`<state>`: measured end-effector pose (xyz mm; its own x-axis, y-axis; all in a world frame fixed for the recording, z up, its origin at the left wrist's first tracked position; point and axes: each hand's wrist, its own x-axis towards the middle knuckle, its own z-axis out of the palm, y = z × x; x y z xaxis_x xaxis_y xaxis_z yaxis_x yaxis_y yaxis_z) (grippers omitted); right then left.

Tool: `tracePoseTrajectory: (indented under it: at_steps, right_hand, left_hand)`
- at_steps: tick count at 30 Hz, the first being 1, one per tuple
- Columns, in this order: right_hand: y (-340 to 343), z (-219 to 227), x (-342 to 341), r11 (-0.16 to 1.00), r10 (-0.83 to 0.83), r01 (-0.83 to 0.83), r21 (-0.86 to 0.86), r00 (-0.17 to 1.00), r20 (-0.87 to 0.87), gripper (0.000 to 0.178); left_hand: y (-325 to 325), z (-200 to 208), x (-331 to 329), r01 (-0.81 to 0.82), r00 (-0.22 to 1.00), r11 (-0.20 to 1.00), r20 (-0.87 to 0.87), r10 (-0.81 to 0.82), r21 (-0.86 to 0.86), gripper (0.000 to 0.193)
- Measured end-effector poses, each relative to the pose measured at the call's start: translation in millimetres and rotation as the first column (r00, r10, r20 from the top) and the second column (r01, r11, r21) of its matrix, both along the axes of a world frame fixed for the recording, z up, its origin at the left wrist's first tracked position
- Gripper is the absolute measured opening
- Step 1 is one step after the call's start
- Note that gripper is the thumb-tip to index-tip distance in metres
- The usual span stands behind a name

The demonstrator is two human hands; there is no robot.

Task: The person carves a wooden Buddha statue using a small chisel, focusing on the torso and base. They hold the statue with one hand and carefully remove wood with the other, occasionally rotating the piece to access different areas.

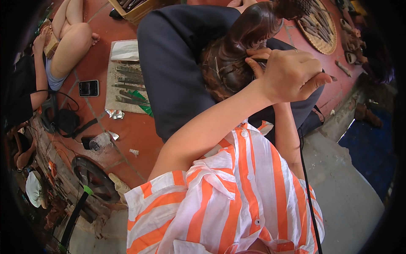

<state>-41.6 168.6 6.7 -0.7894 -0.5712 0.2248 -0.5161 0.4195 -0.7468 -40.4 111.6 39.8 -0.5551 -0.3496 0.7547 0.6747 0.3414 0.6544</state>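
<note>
A dark brown carved wooden statue (230, 63) of a robed figure leans across my lap, between my legs. My left hand (292, 76) is closed in a fist around a thin carving tool (334, 78), whose end pokes out past the thumb. My left forearm crosses over my right one. My right hand (259, 61) is mostly hidden behind the left; its fingertips pinch the tool's dark shaft close to the statue's surface. The working tip cannot be made out.
Left of my leg, several flat carving blades (129, 80) lie on a pale mat (111, 99). Beyond are a phone (89, 88), a clear plastic cup (100, 143) and another person's bent leg (76, 46). A round woven tray (332, 44) of tools sits far right.
</note>
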Motion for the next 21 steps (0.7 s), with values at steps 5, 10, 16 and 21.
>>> tracePoseTrajectory:
  at_steps: [5, 10, 16, 21]
  right_hand:
    - [0.0, -1.9, 1.5, 0.999, -0.023, 0.023, 0.024, 1.000, 0.003, 0.014]
    - [-4.4, 7.9, 7.3, 0.992, -0.018, 0.029, 0.126, 0.996, -0.087, 0.014]
    - [2.0, -7.4, -0.2, 0.999, -0.006, 0.006, -0.044, 1.000, -0.001, 0.014]
    - [-5.8, 8.9, 7.1, 0.984, 0.015, 0.014, 0.176, 0.987, -0.161, 0.012]
  left_hand:
    - [2.5, 4.0, 5.3, -0.016, 1.000, 1.000, -0.020, 0.017, 0.014, 0.039]
    - [-2.5, -1.0, 3.5, -0.014, 0.999, 1.000, 0.042, 0.015, -0.016, 0.040]
    - [3.6, 1.7, 3.7, 0.020, 1.000, 1.000, 0.006, -0.020, 0.008, 0.040]
    - [-5.5, 1.0, 6.3, -0.007, 0.998, 1.000, 0.067, 0.009, -0.030, 0.041]
